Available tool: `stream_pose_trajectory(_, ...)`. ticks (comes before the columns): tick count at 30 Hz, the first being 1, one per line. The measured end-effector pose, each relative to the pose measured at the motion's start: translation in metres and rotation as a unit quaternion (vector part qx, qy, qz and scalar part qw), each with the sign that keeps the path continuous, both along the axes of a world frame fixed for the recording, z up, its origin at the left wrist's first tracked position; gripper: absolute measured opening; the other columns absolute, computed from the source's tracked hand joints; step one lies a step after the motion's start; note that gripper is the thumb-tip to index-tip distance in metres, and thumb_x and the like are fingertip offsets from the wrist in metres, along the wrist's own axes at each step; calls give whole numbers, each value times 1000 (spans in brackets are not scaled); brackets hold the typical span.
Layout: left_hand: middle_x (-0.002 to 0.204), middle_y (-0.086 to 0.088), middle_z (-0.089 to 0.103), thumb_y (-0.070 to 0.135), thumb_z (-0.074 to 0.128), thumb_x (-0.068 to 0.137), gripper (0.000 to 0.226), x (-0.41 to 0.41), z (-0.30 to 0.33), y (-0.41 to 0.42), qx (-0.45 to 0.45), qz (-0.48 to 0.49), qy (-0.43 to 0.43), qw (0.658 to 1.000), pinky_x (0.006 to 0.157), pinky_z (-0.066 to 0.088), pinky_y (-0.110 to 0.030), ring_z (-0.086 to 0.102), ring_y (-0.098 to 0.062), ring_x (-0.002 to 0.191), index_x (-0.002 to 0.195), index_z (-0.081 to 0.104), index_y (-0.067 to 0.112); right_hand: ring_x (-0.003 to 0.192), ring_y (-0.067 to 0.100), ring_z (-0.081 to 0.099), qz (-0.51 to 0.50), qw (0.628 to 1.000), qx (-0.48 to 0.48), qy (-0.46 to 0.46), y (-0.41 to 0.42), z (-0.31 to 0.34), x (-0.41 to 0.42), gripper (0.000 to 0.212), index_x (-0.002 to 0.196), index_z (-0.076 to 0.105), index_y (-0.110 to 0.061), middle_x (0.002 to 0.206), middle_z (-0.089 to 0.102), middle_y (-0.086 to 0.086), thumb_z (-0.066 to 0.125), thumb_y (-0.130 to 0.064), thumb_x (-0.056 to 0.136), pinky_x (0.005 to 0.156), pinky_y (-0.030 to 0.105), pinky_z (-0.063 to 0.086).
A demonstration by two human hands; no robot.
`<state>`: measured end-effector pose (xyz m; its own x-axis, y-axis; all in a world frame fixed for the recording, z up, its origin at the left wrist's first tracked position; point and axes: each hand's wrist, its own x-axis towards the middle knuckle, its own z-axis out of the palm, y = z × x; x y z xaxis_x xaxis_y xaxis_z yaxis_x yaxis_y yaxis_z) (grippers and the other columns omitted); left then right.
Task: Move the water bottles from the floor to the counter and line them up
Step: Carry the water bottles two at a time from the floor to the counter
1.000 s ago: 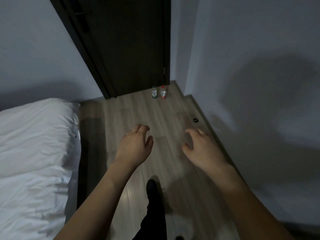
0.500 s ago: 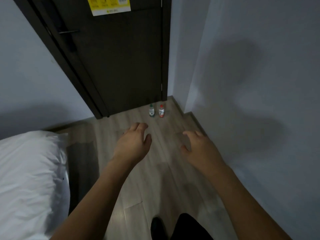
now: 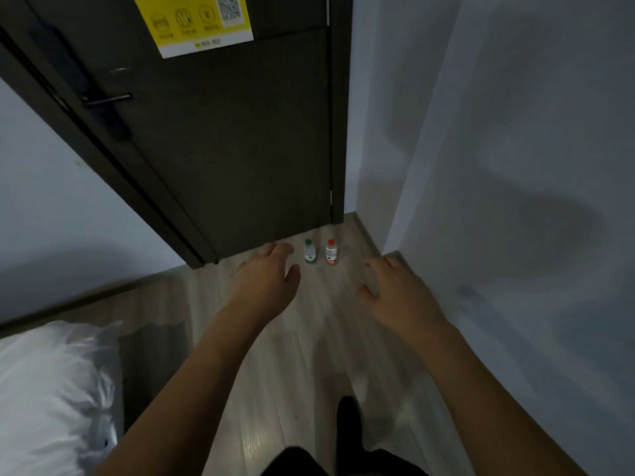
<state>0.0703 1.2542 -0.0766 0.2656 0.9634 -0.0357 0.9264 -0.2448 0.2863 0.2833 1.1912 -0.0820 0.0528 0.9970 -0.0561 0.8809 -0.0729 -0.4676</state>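
Two water bottles are standing upright on the floor (image 3: 275, 355) right at the foot of the dark door (image 3: 240, 149), tucked toward the corner: the green-capped bottle (image 3: 310, 251) and the red-capped bottle (image 3: 331, 252), side by side with a small gap between them. What's changed over the last second is mostly the view. It has tipped up and closed in, so the bottles now sit just past the fingertips instead of way out ahead, and the yellow notice (image 3: 192, 22) on the door has come into frame.

Left hand (image 3: 266, 280) is stretched forward, fingers (image 3: 275, 250) loose and spread, holding nothing, and the green-capped one appears just to the right of them. Right hand (image 3: 398, 293) is the same deal, fingers (image 3: 381, 266) relaxed and empty, with the red-capped bottle up and to their left. Neither hand touches a bottle; they're still well short in depth, I'd say.

So my read: we're at the approach stage, nothing picked up yet, one bottle per hand looks like the plan. No bench in view at all. White bedding (image 3: 51, 389) is off to the left behind the hands, wall (image 3: 515, 166) close on the right.
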Motion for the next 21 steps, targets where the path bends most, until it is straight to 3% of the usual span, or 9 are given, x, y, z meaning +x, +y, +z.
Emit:
stream_pose_trajectory(3, 137, -3, 53, 39, 46, 99, 43, 4, 7, 45, 7, 3, -6, 1000, 93, 50, -39, 59, -23, 114, 138, 50, 20, 94, 21, 56, -4, 1000, -11, -7, 45, 2, 5, 38, 125, 51, -16, 119, 54, 7, 52, -31, 91, 74, 29, 44)
stream_pose_trajectory(7, 136, -5, 54, 36, 47, 99, 43, 2, 1, 97, -9, -2, -9, 1000, 92, 49, -37, 57, -26, 116, 138, 51, 18, 81, 15, 52, 3, 1000, -15, -9, 98, -5, 7, 35, 123, 52, -17, 115, 56, 5, 51, -31, 91, 69, 28, 45)
stream_pose_trajectory(11, 135, -5, 54, 36, 48, 100, 43, -6, -17, 154, -27, -11, -17, 999, 87, 45, -31, 57, -25, 115, 138, 51, 18, 87, 19, 57, -4, 1000, -24, -8, 157, -15, 0, 36, 124, 51, -18, 116, 56, 5, 51, -31, 91, 75, 36, 52)
stream_pose_trajectory(17, 133, -5, 55, 36, 48, 99, 43, -31, -31, 265, -50, -38, -25, 998, 92, 49, -37, 58, -26, 114, 138, 51, 19, 78, 8, 43, -10, 1000, -24, -1, 253, -27, -25, 28, 117, 55, -16, 111, 57, 3, 51, -31, 94, 63, 21, 32)
stream_pose_trajectory(19, 133, -5, 55, 36, 48, 98, 43, -38, -35, 305, -52, -47, -26, 997, 92, 49, -40, 58, -26, 114, 138, 51, 20, 80, 8, 48, -22, 999, -37, -9, 288, -28, -30, 30, 120, 54, -17, 114, 57, 1, 51, -33, 95, 65, 17, 35)
stream_pose_trajectory(21, 133, -6, 55, 35, 49, 98, 43, -40, -40, 341, -55, -57, -24, 997, 92, 49, -41, 58, -28, 114, 137, 52, 19, 89, 15, 57, -35, 998, -51, -14, 320, -32, -32, 34, 122, 53, -17, 116, 58, 3, 51, -37, 94, 75, 23, 43)
